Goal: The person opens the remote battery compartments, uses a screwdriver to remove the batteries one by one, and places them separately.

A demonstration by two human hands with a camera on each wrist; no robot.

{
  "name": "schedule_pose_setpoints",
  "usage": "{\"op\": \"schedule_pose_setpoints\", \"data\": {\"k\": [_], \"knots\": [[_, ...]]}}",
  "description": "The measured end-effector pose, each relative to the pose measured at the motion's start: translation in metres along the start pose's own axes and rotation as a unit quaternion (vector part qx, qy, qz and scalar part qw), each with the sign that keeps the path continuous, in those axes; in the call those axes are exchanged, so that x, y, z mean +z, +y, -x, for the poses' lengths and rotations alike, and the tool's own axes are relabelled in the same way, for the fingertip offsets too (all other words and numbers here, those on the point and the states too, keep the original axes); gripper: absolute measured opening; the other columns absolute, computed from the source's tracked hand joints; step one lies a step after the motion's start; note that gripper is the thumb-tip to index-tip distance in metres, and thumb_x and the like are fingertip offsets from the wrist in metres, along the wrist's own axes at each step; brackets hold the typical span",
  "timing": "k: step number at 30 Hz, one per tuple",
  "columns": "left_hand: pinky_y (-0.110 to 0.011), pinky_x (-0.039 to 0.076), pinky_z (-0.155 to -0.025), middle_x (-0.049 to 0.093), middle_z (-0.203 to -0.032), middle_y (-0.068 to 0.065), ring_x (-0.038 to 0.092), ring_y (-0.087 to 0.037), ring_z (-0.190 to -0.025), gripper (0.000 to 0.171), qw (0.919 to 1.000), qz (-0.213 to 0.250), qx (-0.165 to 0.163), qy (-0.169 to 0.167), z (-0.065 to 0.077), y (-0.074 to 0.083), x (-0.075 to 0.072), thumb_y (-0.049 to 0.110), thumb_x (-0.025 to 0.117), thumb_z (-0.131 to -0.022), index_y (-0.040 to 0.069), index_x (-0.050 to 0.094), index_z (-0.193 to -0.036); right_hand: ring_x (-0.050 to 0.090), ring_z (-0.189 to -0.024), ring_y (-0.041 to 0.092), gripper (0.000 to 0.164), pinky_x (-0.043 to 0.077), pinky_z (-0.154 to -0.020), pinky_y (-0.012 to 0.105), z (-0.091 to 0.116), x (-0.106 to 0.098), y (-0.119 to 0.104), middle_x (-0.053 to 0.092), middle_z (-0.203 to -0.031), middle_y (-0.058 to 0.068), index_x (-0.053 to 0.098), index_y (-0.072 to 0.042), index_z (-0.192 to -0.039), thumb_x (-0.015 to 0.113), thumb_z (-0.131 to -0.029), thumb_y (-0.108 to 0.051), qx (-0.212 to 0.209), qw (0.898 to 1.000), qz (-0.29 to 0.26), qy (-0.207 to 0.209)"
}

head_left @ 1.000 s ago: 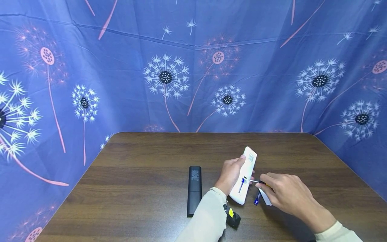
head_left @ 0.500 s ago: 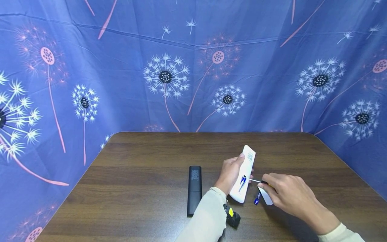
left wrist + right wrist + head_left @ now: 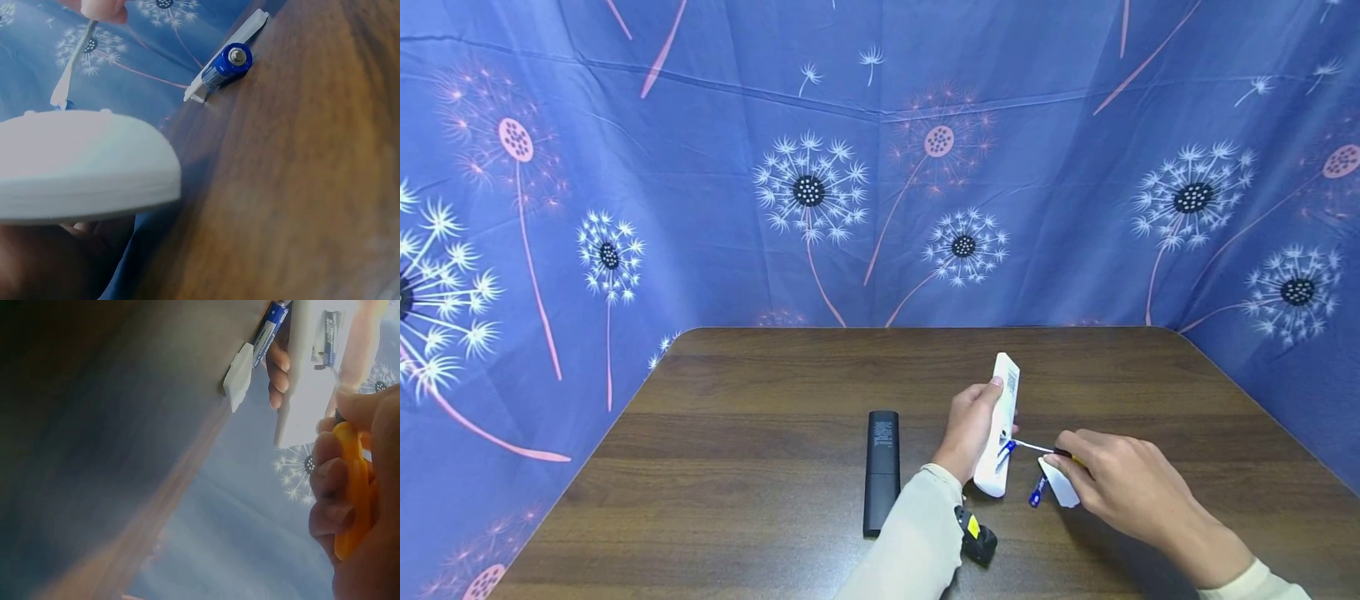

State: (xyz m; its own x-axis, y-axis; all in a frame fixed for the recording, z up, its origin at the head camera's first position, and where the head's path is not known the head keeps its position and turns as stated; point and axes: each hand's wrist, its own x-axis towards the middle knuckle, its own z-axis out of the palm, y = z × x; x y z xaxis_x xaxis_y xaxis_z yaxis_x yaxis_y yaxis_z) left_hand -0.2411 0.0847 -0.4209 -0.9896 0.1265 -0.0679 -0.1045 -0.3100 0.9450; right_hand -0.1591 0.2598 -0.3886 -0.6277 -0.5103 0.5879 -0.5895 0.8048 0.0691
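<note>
My left hand (image 3: 966, 429) grips a white remote control (image 3: 1002, 408) above the table, its back towards me and its battery compartment uncovered. A blue battery (image 3: 1006, 452) lies at a slant in that compartment, one end lifted. In my right hand (image 3: 1120, 475) is a screwdriver with a yellow handle (image 3: 353, 487); its thin shaft (image 3: 1033, 447) reaches the raised end of this battery. Below the shaft, a second blue battery (image 3: 1038, 490) lies on the table beside the white battery cover (image 3: 1060, 483). The fingers behind the remote are partly hidden in the head view.
A black remote control (image 3: 882, 475) lies face down on the brown wooden table (image 3: 737, 467), left of my left forearm. The black wrist camera (image 3: 977, 542) sticks out from the left sleeve. A blue dandelion-print cloth (image 3: 880, 208) hangs behind the table.
My left hand has turned the white remote more upright and onto its edge. The battery's end has lifted out further, and the right hand with the screwdriver has shifted slightly right.
</note>
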Motion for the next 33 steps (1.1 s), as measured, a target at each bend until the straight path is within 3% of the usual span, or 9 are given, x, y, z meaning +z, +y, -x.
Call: {"op": "schedule_pose_setpoints", "data": {"k": [10, 19, 28, 33], "knots": [[-0.030, 0.054, -0.048, 0.066, -0.094, -0.028, 0.064, -0.030, -0.066, 0.033, 0.9994, 0.022, -0.006, 0.024, 0.001, -0.001, 0.002, 0.035, 0.063, -0.098, 0.003, 0.063, -0.104, 0.029, -0.053, -0.005, 0.032, 0.025, -0.044, 0.021, 0.007, -0.001, 0.002, 0.030, -0.065, -0.025, 0.052, -0.032, -0.076, 0.081, -0.079, -0.021, 0.025, 0.999, 0.007, -0.030], [-0.036, 0.058, -0.052, 0.065, -0.097, -0.021, 0.067, -0.037, -0.075, 0.034, 0.9994, 0.020, 0.004, 0.028, 0.002, -0.001, 0.002, 0.035, 0.065, -0.097, 0.002, 0.063, -0.107, 0.032, -0.054, -0.005, 0.026, 0.028, -0.046, 0.022, 0.009, -0.003, 0.001, 0.034, -0.065, -0.024, 0.057, -0.032, -0.078, 0.081, -0.085, -0.026, 0.072, 0.993, 0.003, -0.096], [-0.037, 0.058, -0.051, 0.062, -0.093, -0.015, 0.064, -0.029, -0.071, 0.035, 0.9991, 0.014, 0.003, 0.040, 0.001, -0.001, 0.002, 0.034, 0.068, -0.095, 0.002, 0.061, -0.108, 0.034, -0.055, -0.004, 0.023, 0.029, -0.046, 0.023, 0.011, -0.004, 0.002, 0.034, -0.065, -0.024, 0.059, -0.032, -0.081, 0.081, -0.084, -0.027, 0.080, 0.991, 0.002, -0.108], [-0.036, 0.058, -0.050, 0.062, -0.093, -0.015, 0.064, -0.028, -0.070, 0.035, 0.9990, 0.016, 0.001, 0.041, 0.001, 0.000, 0.002, 0.034, 0.068, -0.095, 0.003, 0.061, -0.109, 0.035, -0.056, -0.004, 0.018, 0.030, -0.047, 0.023, 0.012, -0.004, 0.001, 0.036, -0.066, -0.024, 0.062, -0.031, -0.083, 0.079, -0.087, -0.028, 0.097, 0.986, -0.002, -0.136]]}}
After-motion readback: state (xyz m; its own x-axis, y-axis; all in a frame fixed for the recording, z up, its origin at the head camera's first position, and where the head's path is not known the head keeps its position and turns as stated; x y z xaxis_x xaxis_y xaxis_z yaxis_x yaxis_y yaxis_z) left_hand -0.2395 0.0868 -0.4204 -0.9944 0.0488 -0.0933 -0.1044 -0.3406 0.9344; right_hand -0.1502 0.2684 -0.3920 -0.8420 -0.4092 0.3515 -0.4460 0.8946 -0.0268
